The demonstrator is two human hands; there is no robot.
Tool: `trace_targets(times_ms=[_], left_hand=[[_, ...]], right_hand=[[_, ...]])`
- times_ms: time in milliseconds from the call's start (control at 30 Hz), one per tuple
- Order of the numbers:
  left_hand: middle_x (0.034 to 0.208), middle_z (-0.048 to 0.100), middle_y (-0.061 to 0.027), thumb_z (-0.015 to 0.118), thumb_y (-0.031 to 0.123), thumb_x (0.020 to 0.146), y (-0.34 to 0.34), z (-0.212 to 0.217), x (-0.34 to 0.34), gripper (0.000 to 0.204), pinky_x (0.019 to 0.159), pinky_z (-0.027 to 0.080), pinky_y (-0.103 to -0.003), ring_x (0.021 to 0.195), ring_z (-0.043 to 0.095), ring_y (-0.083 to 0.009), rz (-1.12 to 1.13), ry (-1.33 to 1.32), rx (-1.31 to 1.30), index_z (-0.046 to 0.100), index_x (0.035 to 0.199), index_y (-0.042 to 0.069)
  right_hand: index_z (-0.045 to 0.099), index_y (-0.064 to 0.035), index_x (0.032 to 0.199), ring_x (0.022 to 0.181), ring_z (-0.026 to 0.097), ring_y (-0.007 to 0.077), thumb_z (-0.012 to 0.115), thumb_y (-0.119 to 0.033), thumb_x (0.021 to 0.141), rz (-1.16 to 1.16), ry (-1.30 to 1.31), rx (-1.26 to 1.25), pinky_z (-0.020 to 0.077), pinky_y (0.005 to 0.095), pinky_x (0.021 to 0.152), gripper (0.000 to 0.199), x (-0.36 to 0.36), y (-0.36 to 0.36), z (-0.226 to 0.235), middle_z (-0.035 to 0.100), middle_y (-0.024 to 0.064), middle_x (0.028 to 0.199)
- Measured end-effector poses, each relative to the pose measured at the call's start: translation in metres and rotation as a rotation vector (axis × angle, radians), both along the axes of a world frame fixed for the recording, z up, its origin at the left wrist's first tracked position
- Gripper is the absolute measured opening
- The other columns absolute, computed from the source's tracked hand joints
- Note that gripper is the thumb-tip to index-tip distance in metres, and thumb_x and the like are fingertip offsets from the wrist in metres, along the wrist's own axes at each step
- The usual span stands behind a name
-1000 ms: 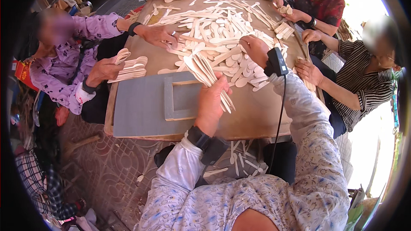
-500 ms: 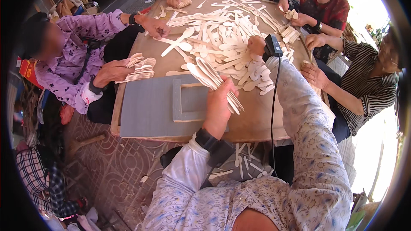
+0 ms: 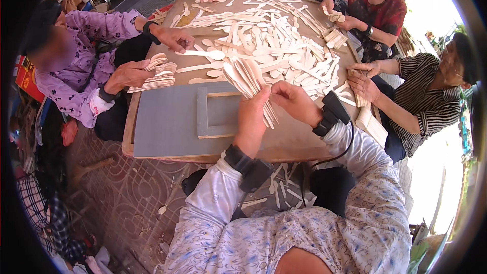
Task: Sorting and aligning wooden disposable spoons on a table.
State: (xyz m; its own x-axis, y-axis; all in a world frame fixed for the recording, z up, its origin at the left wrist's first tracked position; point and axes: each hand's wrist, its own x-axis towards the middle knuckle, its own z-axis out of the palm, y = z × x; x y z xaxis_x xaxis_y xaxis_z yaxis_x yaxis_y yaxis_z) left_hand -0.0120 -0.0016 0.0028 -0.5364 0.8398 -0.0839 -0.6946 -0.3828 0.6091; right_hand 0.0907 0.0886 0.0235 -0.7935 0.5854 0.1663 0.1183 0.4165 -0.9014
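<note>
My left hand [image 3: 251, 116] is closed round a fanned bundle of pale wooden spoons [image 3: 244, 77], their rounded ends up and thin handles poking out below the fist. My right hand [image 3: 293, 102] is beside it, fingertips pinched against the handle side of the bundle. What those fingertips hold is hidden. Just beyond both hands a large heap of loose wooden spoons [image 3: 276, 40] covers the table's middle. Near my left hand lies a grey board [image 3: 162, 122] with a raised rectangular grey frame [image 3: 203, 116] on it.
Around the brown table [image 3: 289, 144] several people handle spoons. At left, a person's hand [image 3: 132, 76] grips a bundle while the other reaches to loose spoons. On the right, a co-worker's hands [image 3: 364, 85] hold a stack near wrapped-looking bundles [image 3: 373, 126]. Fallen spoons [image 3: 279, 187] lie below the near edge.
My right hand has come back from the heap toward me and now meets the bundle in my left hand. The left co-worker's reaching hand has shifted slightly nearer.
</note>
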Motion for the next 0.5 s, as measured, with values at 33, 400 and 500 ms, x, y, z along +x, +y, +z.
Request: trace_targets(times_ms=[33,400,500], left_hand=[[0.083,0.055,-0.0026,0.058,0.006,0.080,-0.001,-0.002,0.000,0.021,0.065,0.046,-0.026,0.074,0.054,-0.0133,-0.002,-0.004,-0.008,0.052,0.101,0.004],[0.064,0.044,-0.0023,0.054,0.004,0.082,0.009,-0.002,0.004,0.012,0.057,0.041,-0.030,0.058,0.044,-0.0143,0.014,-0.066,-0.016,0.044,0.086,0.008],[0.063,0.042,-0.0018,0.054,0.004,0.082,0.009,0.000,0.005,0.013,0.055,0.039,-0.031,0.056,0.042,-0.0138,0.008,-0.082,-0.029,0.043,0.087,0.009]], right_hand=[[0.055,-0.0016,0.087,0.061,0.047,0.0061,0.055,-0.011,0.083,0.020,0.016,-0.018,0.0402,0.0219,0.054,0.010,0.000,-0.007,0.001,0.051,-0.0002,0.066],[0.060,-0.0066,0.089,0.084,0.054,0.0297,0.057,-0.008,0.075,0.026,-0.305,0.821,0.0452,0.0353,0.070,0.015,-0.045,0.087,-0.022,0.053,0.0099,0.089],[0.058,-0.0056,0.087,0.084,0.054,0.0300,0.056,-0.008,0.075,0.004,-0.300,0.944,0.0451,0.0360,0.070,0.012,-0.051,0.088,-0.026,0.053,0.0097,0.087]])
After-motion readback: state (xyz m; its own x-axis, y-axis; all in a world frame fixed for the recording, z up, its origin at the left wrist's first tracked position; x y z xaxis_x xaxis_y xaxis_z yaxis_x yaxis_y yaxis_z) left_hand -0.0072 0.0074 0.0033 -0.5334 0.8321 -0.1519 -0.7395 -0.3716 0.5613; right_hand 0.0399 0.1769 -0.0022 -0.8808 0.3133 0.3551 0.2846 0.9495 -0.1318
